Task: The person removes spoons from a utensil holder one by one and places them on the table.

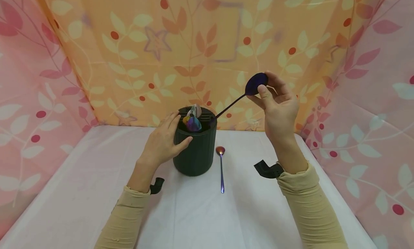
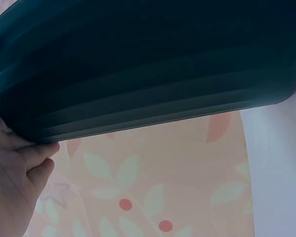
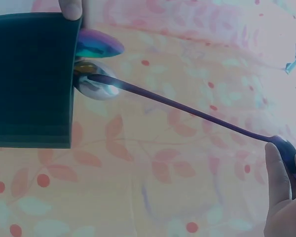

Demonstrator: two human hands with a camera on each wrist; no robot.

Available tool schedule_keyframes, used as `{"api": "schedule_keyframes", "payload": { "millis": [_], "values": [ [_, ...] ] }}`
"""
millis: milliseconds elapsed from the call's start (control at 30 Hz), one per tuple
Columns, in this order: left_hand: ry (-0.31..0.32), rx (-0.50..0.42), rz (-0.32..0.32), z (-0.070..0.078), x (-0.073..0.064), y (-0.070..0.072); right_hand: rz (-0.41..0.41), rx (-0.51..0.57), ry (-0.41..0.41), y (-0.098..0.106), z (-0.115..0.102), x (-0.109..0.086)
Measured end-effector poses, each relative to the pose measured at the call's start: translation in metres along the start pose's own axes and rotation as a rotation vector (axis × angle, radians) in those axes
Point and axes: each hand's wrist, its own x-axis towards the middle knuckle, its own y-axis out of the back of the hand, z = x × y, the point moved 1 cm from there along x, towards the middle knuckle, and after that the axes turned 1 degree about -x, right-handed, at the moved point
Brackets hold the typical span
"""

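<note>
Pinching a dark spoon (image 1: 254, 85) by its bowl beside a green holder (image 1: 195, 153)

The right hand (image 1: 282, 110) is raised to the right of the holder, wrist upright, its thumb pressed on one face of the dark spoon's bowl and fingertips behind it. From there the thin handle slants down and left to the right side of the holder's mouth; whether its tip has dipped below the rim I cannot tell. The left hand (image 1: 160, 139) lies against the holder's left side, fingers nearly straight and close together at the rim, the thumb spread away across the front wall.

White cloth covers the table (image 1: 81, 191). An orange leaf-print backdrop (image 1: 200, 22) hangs behind, with pink printed panels (image 1: 365, 141) at both sides.

Inside the holder, an iridescent spoon (image 1: 194, 124) and a silver spoon (image 1: 196, 111) stand bowl-up, taking up the left and middle of the opening beside dark slats (image 1: 206, 116). In the right wrist view, the dark handle's lower end crosses in front of the silver bowl. Another spoon (image 1: 221, 170) lies on the table just right of the holder, its coppery bowl pointing toward the backdrop.
</note>
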Motion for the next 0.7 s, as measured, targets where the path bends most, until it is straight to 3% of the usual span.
{"api": "schedule_keyframes", "payload": {
  "millis": [200,400,533,700],
  "values": [
    [-0.003,0.005,0.005,0.0,0.0,0.0,0.079,0.078,0.048,0.011,-0.016,0.002],
    [-0.023,-0.001,0.022,0.001,0.0,0.001,0.138,0.049,0.074,0.031,-0.027,-0.001],
    [-0.027,-0.006,0.024,0.0,0.0,0.001,0.149,0.015,0.034,0.046,-0.024,-0.006],
    [-0.031,-0.009,0.029,-0.001,0.0,0.003,0.125,-0.126,-0.046,0.066,-0.009,-0.018]
  ]
}}
